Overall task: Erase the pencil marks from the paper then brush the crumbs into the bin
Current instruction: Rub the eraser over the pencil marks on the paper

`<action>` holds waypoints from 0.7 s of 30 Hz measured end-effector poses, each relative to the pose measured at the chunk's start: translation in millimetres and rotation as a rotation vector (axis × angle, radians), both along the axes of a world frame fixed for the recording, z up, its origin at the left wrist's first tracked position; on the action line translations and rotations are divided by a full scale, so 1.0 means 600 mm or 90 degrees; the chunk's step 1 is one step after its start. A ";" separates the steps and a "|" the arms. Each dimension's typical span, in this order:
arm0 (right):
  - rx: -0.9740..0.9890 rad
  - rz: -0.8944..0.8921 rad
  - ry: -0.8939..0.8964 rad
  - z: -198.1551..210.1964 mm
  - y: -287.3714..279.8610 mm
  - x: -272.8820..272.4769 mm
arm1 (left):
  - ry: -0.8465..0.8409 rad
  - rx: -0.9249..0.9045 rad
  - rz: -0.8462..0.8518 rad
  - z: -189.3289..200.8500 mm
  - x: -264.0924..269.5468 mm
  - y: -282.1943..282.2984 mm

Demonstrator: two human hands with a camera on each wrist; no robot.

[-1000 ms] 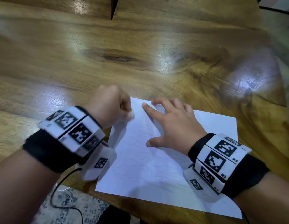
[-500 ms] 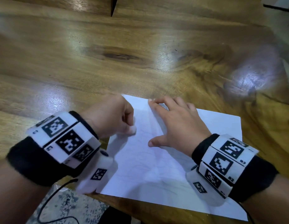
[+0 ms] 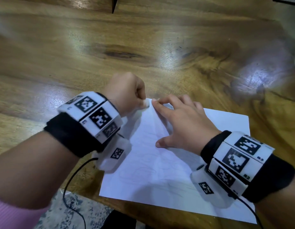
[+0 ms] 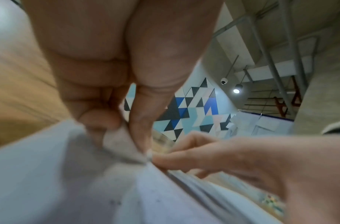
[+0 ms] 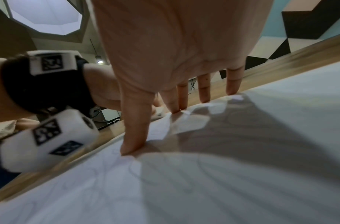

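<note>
A white sheet of paper (image 3: 160, 176) with faint pencil lines lies at the near edge of the wooden table (image 3: 110, 47). My left hand (image 3: 127, 91) is curled into a fist and pinches a small white eraser (image 3: 146, 103), whose tip presses on the paper's far left corner. In the left wrist view the eraser (image 4: 119, 145) sits between thumb and fingers, right beside the other hand's fingertip. My right hand (image 3: 181, 123) lies spread on the paper (image 5: 242, 166), with its fingers (image 5: 134, 133) straight and pressing the sheet down.
The table's near edge runs just under the paper, with speckled floor (image 3: 74, 210) below. A black cable (image 3: 69, 182) hangs from the left wrist band. A dark seam (image 3: 114, 5) splits the table at the far side. No bin is in view.
My left hand with the eraser has gone back up from mid-sheet to the paper's far left corner. The right hand has stayed spread on the paper.
</note>
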State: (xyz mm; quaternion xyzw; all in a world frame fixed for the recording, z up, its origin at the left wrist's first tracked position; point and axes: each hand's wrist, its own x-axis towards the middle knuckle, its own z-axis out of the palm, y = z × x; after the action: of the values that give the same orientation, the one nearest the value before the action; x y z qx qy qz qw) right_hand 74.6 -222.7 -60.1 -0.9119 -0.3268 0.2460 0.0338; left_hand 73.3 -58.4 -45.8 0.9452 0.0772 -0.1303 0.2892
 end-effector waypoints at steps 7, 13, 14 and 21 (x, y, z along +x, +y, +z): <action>0.004 -0.001 -0.001 -0.004 -0.002 0.001 | 0.090 0.020 -0.100 0.000 -0.026 -0.002; 0.001 0.000 -0.004 -0.003 -0.001 0.001 | 0.035 0.029 -0.058 -0.003 -0.015 -0.013; 0.002 0.000 -0.004 -0.003 -0.002 0.001 | 0.078 0.025 -0.097 -0.001 -0.024 -0.012; -0.005 0.003 -0.008 -0.004 -0.002 0.002 | -0.029 0.034 0.004 0.001 -0.002 -0.019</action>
State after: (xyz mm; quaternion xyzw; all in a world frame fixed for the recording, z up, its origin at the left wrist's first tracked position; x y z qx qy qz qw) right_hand 75.7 -224.0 -62.3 -0.9127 -0.3283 0.2418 0.0272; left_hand 71.8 -69.9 -45.1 0.9552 0.0768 -0.1055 0.2656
